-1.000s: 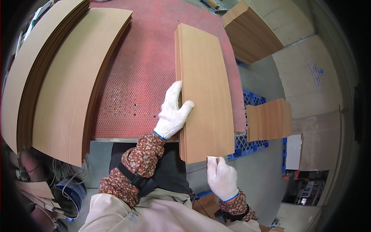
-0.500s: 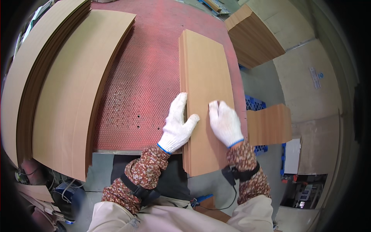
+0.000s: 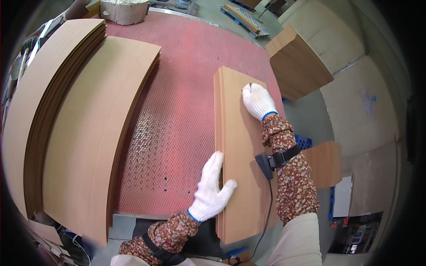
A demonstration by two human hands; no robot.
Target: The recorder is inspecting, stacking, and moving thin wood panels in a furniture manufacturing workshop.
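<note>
A narrow stack of thin light-brown wood panels (image 3: 242,177) lies lengthwise before me, its near end jutting past the table's front edge. My left hand (image 3: 209,188), in a white knit glove, rests against the stack's left side with fingers stretched out and thumb spread over the top panel. Near the far end, my right hand (image 3: 258,101), gloved too, is closed and pressed on the top panel. A small brownish edge shows at its fingertips, too little to name. A strapped black device (image 3: 277,159) with a cable sits on my right forearm.
The table (image 3: 186,88) has a red, mesh-patterned top. Two taller stacks of wider panels (image 3: 93,124) stand at its left. Beyond the right edge are more panel stacks (image 3: 301,62) near blue pallets (image 3: 303,142). A silvery round bundle (image 3: 124,11) sits at the far left.
My right hand has slid away from me along the top panel, from its middle toward the far end. My left hand stays at the stack's left side. The whole view has shifted.
</note>
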